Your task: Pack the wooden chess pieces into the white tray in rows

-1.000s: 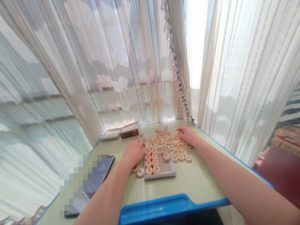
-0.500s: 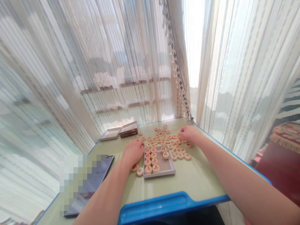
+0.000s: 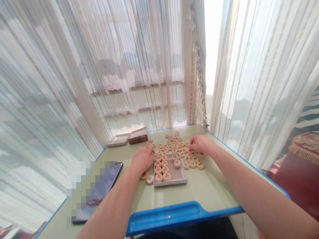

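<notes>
A shallow open box (image 3: 179,177) holds Chinese chess pieces: two columns of red-marked ones on the left, including a red piece (image 3: 166,177), and two dark-marked ones, one a black piece (image 3: 177,163), at upper right. My left hand (image 3: 144,156) rests beside the box's left side, fingers bent downward and mostly hidden behind the hand. My right hand (image 3: 200,144) is beyond the box at the right, its fingertips closed together down among loose red pieces (image 3: 184,150); anything between them is hidden. A dark-marked piece (image 3: 149,179) lies left of the box, with a red one partly under my left wrist.
Loose pieces (image 3: 170,143) spread across the table behind the box, with dark-marked ones (image 3: 192,164) to its right. Stacked boxes (image 3: 138,135) and a shallow tray (image 3: 119,140) stand at back left. A dark tablet (image 3: 107,186) lies left, partly pixelated. Blue trim (image 3: 166,214) edges the table.
My right hand has shifted slightly, its fingertips now lower among the red pieces. My left hand stays beside the box. The view has turned a little; the box's pieces look the same.
</notes>
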